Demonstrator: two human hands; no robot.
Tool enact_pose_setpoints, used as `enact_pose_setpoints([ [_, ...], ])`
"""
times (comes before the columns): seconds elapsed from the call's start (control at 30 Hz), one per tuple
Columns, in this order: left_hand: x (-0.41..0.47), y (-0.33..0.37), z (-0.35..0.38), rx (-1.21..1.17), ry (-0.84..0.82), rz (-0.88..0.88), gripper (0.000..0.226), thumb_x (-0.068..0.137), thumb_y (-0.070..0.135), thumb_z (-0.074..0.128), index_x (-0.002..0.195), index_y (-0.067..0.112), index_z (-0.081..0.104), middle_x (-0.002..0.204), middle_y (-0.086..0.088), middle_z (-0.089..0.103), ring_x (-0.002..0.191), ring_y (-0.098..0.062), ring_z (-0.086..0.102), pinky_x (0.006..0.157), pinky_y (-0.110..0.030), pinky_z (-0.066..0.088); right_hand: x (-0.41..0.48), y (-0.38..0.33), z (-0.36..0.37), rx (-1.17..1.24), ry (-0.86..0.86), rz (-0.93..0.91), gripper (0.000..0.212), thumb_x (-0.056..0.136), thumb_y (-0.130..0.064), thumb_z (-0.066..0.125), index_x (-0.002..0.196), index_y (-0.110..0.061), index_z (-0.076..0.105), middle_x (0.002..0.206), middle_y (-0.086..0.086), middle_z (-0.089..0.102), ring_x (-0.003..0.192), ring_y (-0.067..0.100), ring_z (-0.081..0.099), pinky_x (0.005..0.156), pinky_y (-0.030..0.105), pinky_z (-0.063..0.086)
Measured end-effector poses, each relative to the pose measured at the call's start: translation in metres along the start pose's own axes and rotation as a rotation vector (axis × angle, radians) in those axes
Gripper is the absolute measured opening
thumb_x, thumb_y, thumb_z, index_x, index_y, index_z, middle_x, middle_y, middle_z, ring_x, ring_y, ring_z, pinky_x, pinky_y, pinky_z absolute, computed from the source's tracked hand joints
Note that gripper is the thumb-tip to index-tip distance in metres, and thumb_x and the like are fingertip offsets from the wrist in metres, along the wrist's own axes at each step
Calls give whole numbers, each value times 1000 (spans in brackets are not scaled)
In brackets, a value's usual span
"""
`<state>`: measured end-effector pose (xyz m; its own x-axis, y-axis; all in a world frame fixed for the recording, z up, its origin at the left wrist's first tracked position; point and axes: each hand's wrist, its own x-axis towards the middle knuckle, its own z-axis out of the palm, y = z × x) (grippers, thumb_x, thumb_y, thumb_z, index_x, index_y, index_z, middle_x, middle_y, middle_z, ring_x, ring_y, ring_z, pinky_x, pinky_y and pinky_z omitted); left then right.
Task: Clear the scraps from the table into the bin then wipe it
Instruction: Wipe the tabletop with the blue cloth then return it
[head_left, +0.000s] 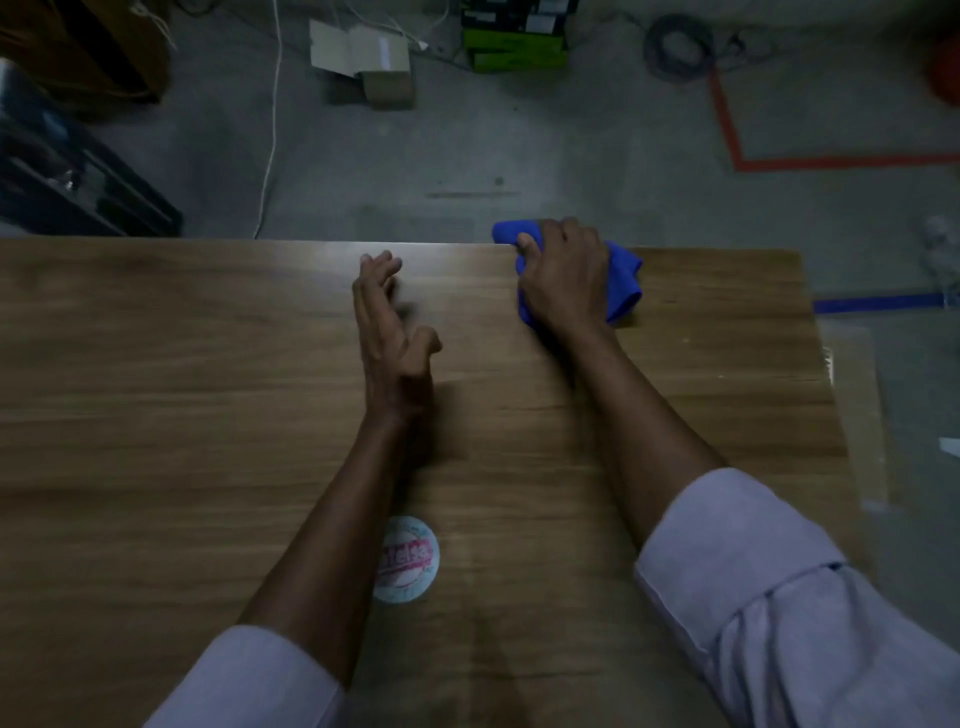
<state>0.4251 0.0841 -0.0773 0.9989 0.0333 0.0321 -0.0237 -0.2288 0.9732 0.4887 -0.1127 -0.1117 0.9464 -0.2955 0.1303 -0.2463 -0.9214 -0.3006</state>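
Note:
A blue cloth (621, 283) lies bunched at the far edge of the wooden table (182, 389), partly over the edge. My right hand (563, 280) grips the cloth, fingers curled round it and pressing it to the wood. My left hand (389, 322) is edge-on to the tabletop left of the cloth, fingers straight and slightly spread, holding nothing. A round white sticker or lid with pink print (408, 558) lies on the table near me, beside my left forearm. No bin is in view.
Beyond the table's far edge is grey floor with a cardboard box (363, 62), a green and black box (514, 36), a white cable (272, 130), coiled cable (675, 47) and red tape lines (779, 163). Dark shelving (67, 171) stands at far left.

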Motion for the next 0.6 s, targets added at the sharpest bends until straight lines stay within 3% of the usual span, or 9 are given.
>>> enact_pose_setpoints([
  [0.2, 6, -1, -11, -84, -8, -45, 78, 69, 23, 51, 143, 2, 41, 149, -9, 42, 141, -18, 40, 116, -42, 37, -9, -76, 18, 13, -44, -61, 41, 109, -40, 37, 124, -11, 62, 121, 10, 61, 110, 29, 53, 100, 41, 35],
  [0.3, 12, -4, -29, -123, -63, -98, 77, 72, 16, 54, 147, 5, 40, 149, -8, 43, 136, -15, 43, 115, -43, 39, -13, -108, 26, 9, -62, -77, 41, 109, -41, 36, 125, -11, 61, 122, 9, 61, 111, 27, 53, 101, 39, 34],
  [0.47, 20, -7, -67, -159, -149, -110, 81, 67, 24, 58, 144, 5, 43, 139, -17, 51, 126, -28, 52, 105, -48, 48, -17, -161, 40, 27, -99, -69, 42, 109, -41, 37, 127, -11, 60, 125, 10, 60, 115, 29, 52, 103, 41, 33],
  [0.6, 27, -18, -114, -103, -127, -108, 79, 70, 23, 59, 144, 3, 42, 142, -11, 48, 133, -24, 47, 112, -47, 42, -23, -206, 51, 1, -95, -60, 41, 109, -40, 37, 127, -11, 60, 125, 11, 60, 114, 29, 52, 103, 41, 33],
])
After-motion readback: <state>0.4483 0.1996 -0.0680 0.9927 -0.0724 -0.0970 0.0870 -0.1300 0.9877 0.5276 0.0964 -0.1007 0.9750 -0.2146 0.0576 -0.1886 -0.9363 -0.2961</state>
